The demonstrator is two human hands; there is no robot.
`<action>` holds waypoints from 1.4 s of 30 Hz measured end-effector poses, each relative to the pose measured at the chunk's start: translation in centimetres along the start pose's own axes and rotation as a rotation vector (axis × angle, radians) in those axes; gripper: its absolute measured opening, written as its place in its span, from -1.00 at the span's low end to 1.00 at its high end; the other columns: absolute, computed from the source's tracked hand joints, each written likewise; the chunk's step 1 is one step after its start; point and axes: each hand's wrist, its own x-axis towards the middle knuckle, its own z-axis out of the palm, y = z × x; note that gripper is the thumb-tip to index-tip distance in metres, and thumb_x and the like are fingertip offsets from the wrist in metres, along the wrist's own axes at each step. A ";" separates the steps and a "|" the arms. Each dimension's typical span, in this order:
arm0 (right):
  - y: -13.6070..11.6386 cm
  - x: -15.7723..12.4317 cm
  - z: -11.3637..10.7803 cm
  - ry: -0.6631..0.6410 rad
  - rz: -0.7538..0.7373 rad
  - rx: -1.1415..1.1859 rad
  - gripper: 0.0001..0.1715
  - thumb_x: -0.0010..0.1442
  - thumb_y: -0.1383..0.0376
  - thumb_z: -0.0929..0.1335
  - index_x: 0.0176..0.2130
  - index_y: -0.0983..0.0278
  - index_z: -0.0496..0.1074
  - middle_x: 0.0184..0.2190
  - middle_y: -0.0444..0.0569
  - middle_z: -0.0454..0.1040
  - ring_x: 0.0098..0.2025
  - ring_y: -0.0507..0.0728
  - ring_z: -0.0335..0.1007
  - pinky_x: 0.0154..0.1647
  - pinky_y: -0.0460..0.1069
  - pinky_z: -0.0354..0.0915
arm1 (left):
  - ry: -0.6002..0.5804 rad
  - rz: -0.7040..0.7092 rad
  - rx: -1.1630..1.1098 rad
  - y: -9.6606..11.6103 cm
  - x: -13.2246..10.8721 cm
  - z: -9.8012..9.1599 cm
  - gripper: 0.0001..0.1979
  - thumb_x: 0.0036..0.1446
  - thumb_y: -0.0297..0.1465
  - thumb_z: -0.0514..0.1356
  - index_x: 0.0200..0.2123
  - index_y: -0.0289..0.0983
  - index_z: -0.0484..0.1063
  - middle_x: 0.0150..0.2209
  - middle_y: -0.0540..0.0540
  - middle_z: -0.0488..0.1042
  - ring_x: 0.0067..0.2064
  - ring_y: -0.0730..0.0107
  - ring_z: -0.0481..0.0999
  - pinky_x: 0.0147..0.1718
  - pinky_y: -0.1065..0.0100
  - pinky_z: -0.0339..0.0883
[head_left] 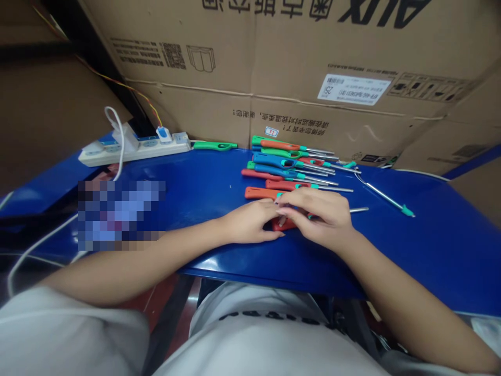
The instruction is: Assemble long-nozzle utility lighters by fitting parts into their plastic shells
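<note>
My left hand [256, 222] and my right hand [320, 213] meet over the front of a row of long-necked lighters. Between them lies a red lighter [285, 224], mostly covered by my right hand; a metal tube [359, 210] shows beyond that hand. The left fingers and thumb close around the handle end of the red lighter. My right thumb and fingertips are pinched together just above it, and what they hold is too small to make out. Just behind my hands rests an orange lighter [258, 193], with another red lighter [279, 185] farther back.
Several red, blue and green lighters [274, 159] lie piled at the back of the blue table [391, 250]. A lone green lighter [215, 146] sits beside a white power strip [136, 150]. A loose metal tube [385, 196] lies right. A large cardboard box [219, 99] stands behind.
</note>
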 end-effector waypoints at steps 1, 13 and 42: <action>0.1 -0.1 0.0 0.004 -0.006 -0.020 -0.77 0.23 0.43 0.44 -0.10 0.20 0.54 -0.24 -0.10 0.67 -0.23 0.04 0.62 -0.15 -0.12 0.49 | 0.000 -0.002 -0.003 0.0 0.0 0.0 -0.77 0.20 -0.32 0.31 -0.12 -0.30 0.47 -0.11 -0.19 0.55 -0.06 0.16 0.53 -0.04 0.20 0.42; -0.3 0.2 -0.4 -0.047 0.423 0.475 -0.66 0.34 0.28 0.35 0.09 0.23 0.48 -0.35 -0.09 0.63 -0.61 -0.04 0.42 -0.61 -0.12 0.39 | 0.032 -0.094 -0.025 1.1 0.0 0.1 -0.81 0.07 -0.48 0.28 -0.20 -0.25 0.41 -0.22 -0.09 0.52 -0.18 0.25 0.51 -0.17 0.28 0.42; 8.0 -4.1 -3.3 -0.572 0.474 -0.319 -0.76 0.36 0.17 0.30 -0.06 0.26 0.37 -0.08 0.09 0.55 -0.08 0.25 0.52 -0.16 0.07 0.36 | 0.403 0.023 0.286 -8.4 7.7 -10.8 -0.85 0.18 -0.34 0.23 -0.42 -0.22 0.36 -0.15 -0.15 0.60 0.03 0.17 0.50 0.06 0.12 0.35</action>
